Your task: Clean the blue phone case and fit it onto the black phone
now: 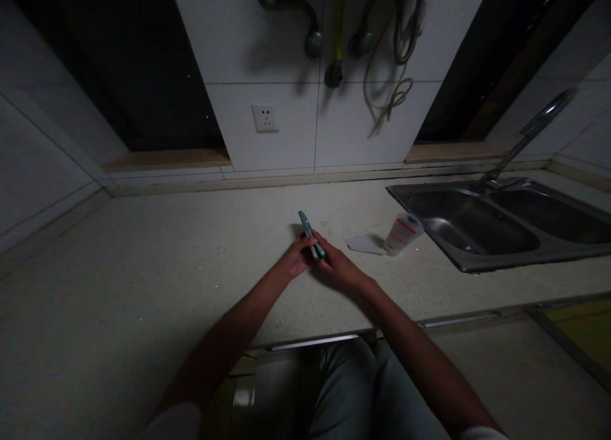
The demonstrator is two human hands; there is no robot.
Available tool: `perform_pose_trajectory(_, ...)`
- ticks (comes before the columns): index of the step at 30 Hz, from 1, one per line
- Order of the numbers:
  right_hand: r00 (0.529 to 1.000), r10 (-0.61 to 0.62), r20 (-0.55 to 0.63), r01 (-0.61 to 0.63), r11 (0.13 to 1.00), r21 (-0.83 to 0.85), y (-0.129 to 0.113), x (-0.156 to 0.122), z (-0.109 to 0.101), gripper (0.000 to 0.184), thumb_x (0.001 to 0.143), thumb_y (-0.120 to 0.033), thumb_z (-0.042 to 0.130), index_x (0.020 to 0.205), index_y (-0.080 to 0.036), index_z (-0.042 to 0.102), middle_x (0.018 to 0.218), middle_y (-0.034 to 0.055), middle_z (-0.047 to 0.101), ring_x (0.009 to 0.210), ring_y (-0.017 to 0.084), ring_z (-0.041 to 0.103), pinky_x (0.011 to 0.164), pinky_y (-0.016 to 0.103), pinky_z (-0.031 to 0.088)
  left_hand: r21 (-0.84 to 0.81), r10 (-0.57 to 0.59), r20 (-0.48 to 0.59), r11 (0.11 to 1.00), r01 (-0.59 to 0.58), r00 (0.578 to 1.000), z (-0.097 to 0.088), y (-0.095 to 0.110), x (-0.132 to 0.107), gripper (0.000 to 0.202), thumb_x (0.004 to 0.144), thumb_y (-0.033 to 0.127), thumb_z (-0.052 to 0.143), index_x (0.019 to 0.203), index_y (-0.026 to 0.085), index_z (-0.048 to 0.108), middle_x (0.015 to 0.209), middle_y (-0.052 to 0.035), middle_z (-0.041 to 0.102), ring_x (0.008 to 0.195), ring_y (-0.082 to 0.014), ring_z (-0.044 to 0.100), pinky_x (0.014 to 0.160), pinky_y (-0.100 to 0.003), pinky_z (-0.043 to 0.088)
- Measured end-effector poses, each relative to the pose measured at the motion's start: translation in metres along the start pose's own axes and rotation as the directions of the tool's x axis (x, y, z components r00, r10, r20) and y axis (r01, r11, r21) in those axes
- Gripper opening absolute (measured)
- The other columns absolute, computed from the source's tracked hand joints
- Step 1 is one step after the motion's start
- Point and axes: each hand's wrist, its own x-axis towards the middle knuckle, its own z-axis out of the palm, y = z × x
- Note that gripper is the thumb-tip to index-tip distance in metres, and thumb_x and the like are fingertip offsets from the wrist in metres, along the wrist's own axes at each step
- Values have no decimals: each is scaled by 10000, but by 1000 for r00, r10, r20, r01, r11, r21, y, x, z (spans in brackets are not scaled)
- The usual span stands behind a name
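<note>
Both hands are close together, and they hold one narrow teal object (311, 235) between them. The left hand (298, 256) and the right hand (340, 268) grip it from two sides, so its upper end stands out above the fingers. I cannot tell what kind of object it is. There is one white tube (403, 233) just beside one piece of white paper (365, 244), a little to the right of the hands. Past them is one steel sink (470, 268) with two bowls. The hands are over the light stone counter (143, 287), away from its front edge, and the counter continues far to the left.
</note>
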Motion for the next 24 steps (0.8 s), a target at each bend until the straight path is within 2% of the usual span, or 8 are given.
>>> perform_pose_trajectory(4,995,49,-85,-56,996,-74,0,-2,5,724,858,-314,591,1548,-245,383,1557,118,473,1381,306,503,1126,490,420,52,-64,79,997,60,995,-4,6,-2,396,631,238,829,972,187,632,821,-38,703,739,-186,680,757,-347,557)
perform_pose_trajectory(6,991,78,-105,-91,988,-128,-3,-5,5,694,862,-333,607,1522,-214,427,1525,140,510,1349,320,536,1117,495,428,86,-88,119,993,78,989,-7,10,-4,419,610,218,833,973,184,627,817,-37,710,708,-187,678,723,-349,559)
perform_pose_trajectory(9,994,84,-72,-97,974,-204,-8,-10,0,640,870,-284,603,1488,-178,476,1431,160,602,1214,318,639,1041,464,490,138,-127,159,985,105,979,-12,13,-6,427,589,171,826,963,172,620,847,-50,724,732,-204,688,746,-389,566)
perform_pose_trajectory(14,996,79,28,-64,933,-354,-11,-14,-11,595,882,-235,603,1463,-185,487,1367,133,658,1114,280,693,947,379,533,150,-141,146,981,119,979,-14,10,-5,428,523,42,755,912,159,621,846,-26,719,766,-191,679,825,-417,553)
perform_pose_trajectory(19,996,7,84,33,883,-468,-5,-16,-9,587,873,-212,611,1444,-179,479,1424,149,611,1211,269,654,995,385,528,172,-144,105,977,125,984,-11,12,-4,367,479,-16,657,811,139,644,785,-24,698,717,-159,647,782,-349,547)
perform_pose_trajectory(24,991,-93,100,131,855,-502,-6,-17,-5,498,896,-179,583,1390,-176,526,1424,161,608,1266,264,629,1026,408,539,232,-191,108,959,163,976,-12,21,-8,481,460,-28,634,909,142,668,944,-66,735,846,-209,682,804,-380,558)
